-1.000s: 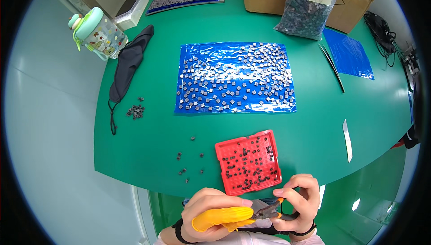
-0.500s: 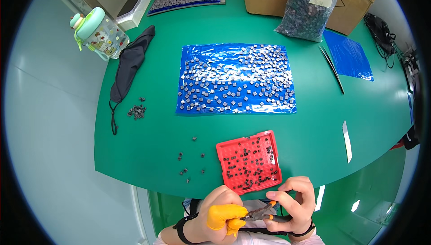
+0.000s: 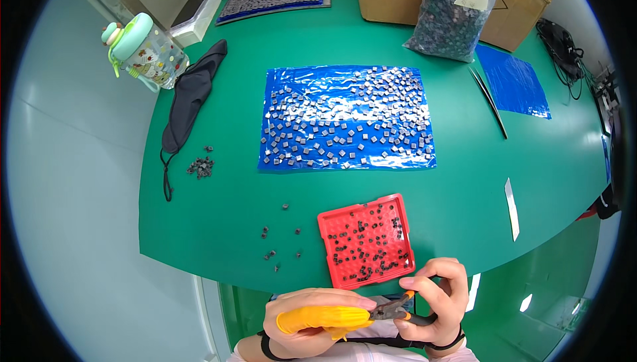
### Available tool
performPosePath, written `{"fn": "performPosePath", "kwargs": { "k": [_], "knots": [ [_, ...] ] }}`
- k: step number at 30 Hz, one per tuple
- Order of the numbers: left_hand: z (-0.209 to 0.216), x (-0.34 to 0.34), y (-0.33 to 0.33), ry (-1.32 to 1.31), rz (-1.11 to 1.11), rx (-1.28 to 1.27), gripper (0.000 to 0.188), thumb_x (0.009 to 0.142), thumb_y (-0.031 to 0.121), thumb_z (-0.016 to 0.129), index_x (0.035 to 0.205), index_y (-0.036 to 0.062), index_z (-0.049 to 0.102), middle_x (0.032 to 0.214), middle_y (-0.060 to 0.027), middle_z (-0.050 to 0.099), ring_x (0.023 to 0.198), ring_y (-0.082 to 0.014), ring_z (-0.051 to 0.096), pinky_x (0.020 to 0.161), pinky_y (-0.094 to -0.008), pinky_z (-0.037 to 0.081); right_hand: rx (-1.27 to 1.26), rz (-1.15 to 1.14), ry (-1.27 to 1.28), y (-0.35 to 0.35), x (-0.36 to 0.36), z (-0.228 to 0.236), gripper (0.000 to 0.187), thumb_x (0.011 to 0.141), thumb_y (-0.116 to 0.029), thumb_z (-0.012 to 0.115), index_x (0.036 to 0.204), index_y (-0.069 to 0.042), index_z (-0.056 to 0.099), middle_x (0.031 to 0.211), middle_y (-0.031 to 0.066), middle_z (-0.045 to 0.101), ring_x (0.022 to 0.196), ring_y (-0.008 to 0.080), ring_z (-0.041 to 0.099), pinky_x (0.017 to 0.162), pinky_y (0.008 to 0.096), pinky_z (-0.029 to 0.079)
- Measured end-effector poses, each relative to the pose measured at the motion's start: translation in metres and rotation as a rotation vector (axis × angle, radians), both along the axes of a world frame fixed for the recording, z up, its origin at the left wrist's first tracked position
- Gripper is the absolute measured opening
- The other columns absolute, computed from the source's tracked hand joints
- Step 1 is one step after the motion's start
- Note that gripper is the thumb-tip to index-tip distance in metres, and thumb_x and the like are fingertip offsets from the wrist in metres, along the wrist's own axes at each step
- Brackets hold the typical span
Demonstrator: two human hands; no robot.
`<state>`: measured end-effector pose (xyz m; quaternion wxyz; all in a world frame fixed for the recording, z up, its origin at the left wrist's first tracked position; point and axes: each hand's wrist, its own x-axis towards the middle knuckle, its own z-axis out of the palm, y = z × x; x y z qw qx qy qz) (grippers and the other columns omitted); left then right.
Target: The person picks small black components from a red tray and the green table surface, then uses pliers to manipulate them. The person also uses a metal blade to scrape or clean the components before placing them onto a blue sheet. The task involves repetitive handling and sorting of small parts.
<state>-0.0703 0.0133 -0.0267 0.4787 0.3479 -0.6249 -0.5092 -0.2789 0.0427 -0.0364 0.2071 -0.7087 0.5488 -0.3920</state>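
Observation:
My right hand (image 3: 440, 301) grips a pair of pliers (image 3: 391, 309) with black and orange handles, in front of the table's near edge. The handles are spread apart. My left hand (image 3: 302, 322) wears yellow finger covers (image 3: 324, 319). Its fingers are pressed together at the pliers' jaws, and whatever they pinch is hidden. Just beyond both hands lies a red tray (image 3: 323, 244) with many small black parts (image 3: 361, 230) scattered in it. Several loose dark pieces (image 3: 297, 231) lie on the green table left of the tray.
Small silvery cubes (image 3: 391, 106) cover a blue sheet (image 3: 292, 76) mid-table. A dark pile (image 3: 201, 167), a black cloth mask (image 3: 192, 100) and a bottle (image 3: 149, 53) stand left. Tweezers (image 3: 490, 104) and a white strip (image 3: 511, 209) lie right. A filled bag (image 3: 454, 20) leans on a cardboard box (image 3: 524, 3).
My left fingers have straightened from a tight curl and reach further right along the pliers' jaws. The pliers have tilted and shifted slightly upward in my right hand.

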Motion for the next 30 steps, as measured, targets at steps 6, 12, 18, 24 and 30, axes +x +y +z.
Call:
{"fn": "performPosePath", "kwargs": {
  "k": [6, 12, 18, 24, 30],
  "knots": [
    [-0.003, -0.005, 0.003, 0.201, 0.053, 0.128, 0.024, 0.072, -0.011, 0.071, 0.095, -0.0056, 0.067, 0.092, -0.0157, 0.069, 0.08, -0.0208, 0.069, 0.072, -0.0296, 0.057, -0.026, -0.002, 0.014, -0.002, -0.001, 0.002, 0.045, 0.056, -0.034, 0.073, 0.09, -0.006, 0.067, 0.092, 0.0087, 0.049, 0.081, 0.0227, 0.051, 0.066, 0.0334, 0.043],
    [-0.006, -0.008, 0.002, 0.522, 0.079, 0.39, 0.018, 0.072, -0.01, 0.073, 0.089, -0.0087, 0.067, 0.086, -0.0202, 0.069, 0.077, -0.0233, 0.069, 0.071, -0.0318, 0.058, -0.072, -0.195, -0.003, -0.005, -0.006, 0.003, 0.044, 0.056, -0.026, 0.068, 0.093, -0.002, 0.064, 0.095, 0.0105, 0.048, 0.081, 0.0231, 0.05, 0.066, 0.0326, 0.042],
    [-0.004, -0.006, 0.003, 0.521, 0.073, 0.373, 0.017, 0.072, -0.011, 0.073, 0.087, -0.0091, 0.067, 0.086, -0.0204, 0.069, 0.076, -0.0227, 0.069, 0.069, -0.0303, 0.058, 0.017, -0.132, 0.226, -0.02, -0.013, 0.008, 0.058, 0.049, -0.004, 0.072, 0.107, -0.005, 0.066, 0.102, 0.0116, 0.048, 0.091, 0.0258, 0.053, 0.071, 0.0342, 0.046],
    [-0.002, -0.007, 0.001, 0.079, 0.086, 0.275, 0.023, 0.072, -0.01, 0.072, 0.094, -0.0061, 0.068, 0.092, -0.0156, 0.07, 0.078, -0.0189, 0.068, 0.067, -0.0261, 0.055, 0.021, -0.146, 0.229, -0.018, -0.007, 0.017, 0.058, 0.05, -0.006, 0.074, 0.108, -0.008, 0.067, 0.102, 0.011, 0.048, 0.092, 0.0277, 0.051, 0.076, 0.0376, 0.044],
    [0.0, -0.015, -0.002, -0.288, 0.206, 0.136, 0.03, 0.07, -0.01, 0.071, 0.099, -0.0012, 0.069, 0.091, -0.0105, 0.07, 0.078, -0.0166, 0.067, 0.065, -0.0239, 0.054, -0.046, -0.105, 0.267, -0.014, -0.005, 0.014, 0.057, 0.05, -0.008, 0.076, 0.106, -0.013, 0.068, 0.101, 0.0107, 0.049, 0.091, 0.0283, 0.049, 0.077, 0.0392, 0.042]
  ]
}}
